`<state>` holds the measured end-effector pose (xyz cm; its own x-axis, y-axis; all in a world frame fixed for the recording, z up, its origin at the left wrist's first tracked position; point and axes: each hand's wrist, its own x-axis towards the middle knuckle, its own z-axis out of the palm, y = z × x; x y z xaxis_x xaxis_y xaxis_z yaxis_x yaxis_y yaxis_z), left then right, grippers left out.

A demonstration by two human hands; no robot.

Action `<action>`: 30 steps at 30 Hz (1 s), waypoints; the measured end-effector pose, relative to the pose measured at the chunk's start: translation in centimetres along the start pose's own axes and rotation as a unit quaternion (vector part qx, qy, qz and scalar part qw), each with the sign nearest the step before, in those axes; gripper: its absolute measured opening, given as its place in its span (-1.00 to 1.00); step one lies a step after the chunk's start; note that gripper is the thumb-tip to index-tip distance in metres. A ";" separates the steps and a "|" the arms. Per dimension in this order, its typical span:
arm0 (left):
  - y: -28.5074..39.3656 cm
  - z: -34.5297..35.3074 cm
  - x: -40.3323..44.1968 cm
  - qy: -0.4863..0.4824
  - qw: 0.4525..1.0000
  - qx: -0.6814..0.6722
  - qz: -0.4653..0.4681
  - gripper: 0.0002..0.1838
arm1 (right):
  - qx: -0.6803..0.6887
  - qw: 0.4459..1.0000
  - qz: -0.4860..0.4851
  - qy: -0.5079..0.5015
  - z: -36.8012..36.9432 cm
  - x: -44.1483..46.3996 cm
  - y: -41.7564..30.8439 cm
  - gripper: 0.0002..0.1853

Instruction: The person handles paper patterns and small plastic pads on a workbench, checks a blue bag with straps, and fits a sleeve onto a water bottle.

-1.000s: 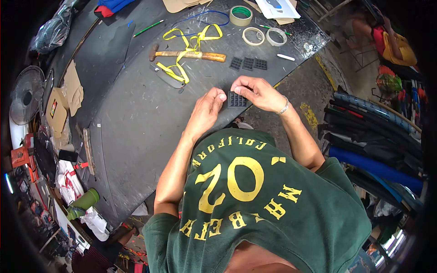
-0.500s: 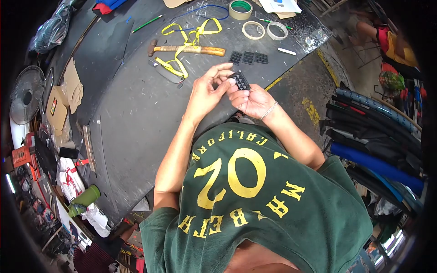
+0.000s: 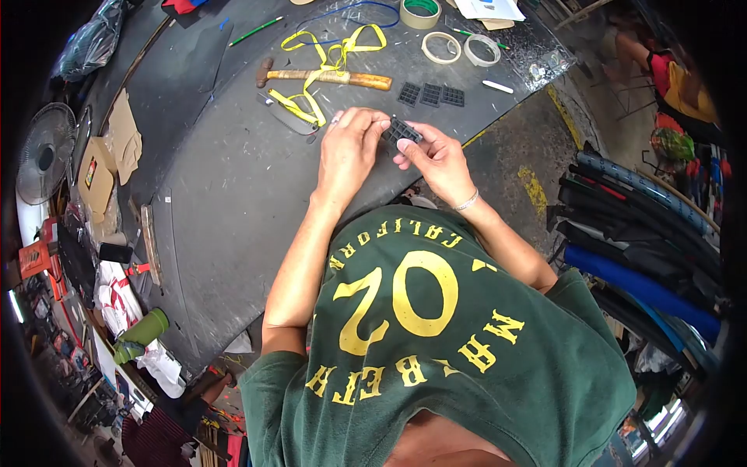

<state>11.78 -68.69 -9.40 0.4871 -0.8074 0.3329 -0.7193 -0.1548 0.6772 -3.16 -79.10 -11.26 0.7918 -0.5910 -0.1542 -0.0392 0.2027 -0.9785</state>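
Note:
Up close to my body, at the table's edge, a small black piece with a grid of square recesses is held between my hands. My right hand grips it with the thumb lying across its lower face and the fingers behind. At the piece's left end, my left hand pinches the edge with bent fingers; their tips are partly hidden. Just beyond lie three similar black grid pieces in a row: a left one, a middle one and a right one.
On the dark table lie a hammer, a tangled yellow strap, a dark-bladed tool, tape rolls and a white marker-like stick. A fan stands left; fabric rolls are stacked right. Another person is at upper right.
The black piece has been turned over: pointed bumps faced up before, square recesses do now. My right thumb has moved onto its face, and my left fingers have drawn to its left end.

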 end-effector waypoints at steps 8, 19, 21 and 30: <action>-0.6 0.4 -1.9 -0.097 0.890 -0.370 -0.247 -0.74 | -0.083 0.995 0.038 0.035 -2.7 1.7 1.0 -0.68; -0.1 1.7 -2.4 -0.064 0.942 -0.238 -0.227 -0.70 | -0.055 0.998 0.030 0.013 -2.7 1.7 0.2 -0.77; 0.1 2.1 -1.9 -0.059 0.915 -0.317 -0.240 -0.67 | -0.082 0.996 0.028 0.009 -2.4 1.7 0.2 -0.78; 0.0 0.6 -1.8 -0.112 0.872 -0.388 -0.278 -0.71 | -0.138 0.977 -0.009 0.165 -4.8 4.0 -0.4 -0.61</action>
<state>10.58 -67.59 -10.41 0.4819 -0.8349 -0.2659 0.1906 -0.1963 0.9618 -2.88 -85.30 -12.13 0.5562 -0.8212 -0.1274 -0.2261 -0.0019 -0.9741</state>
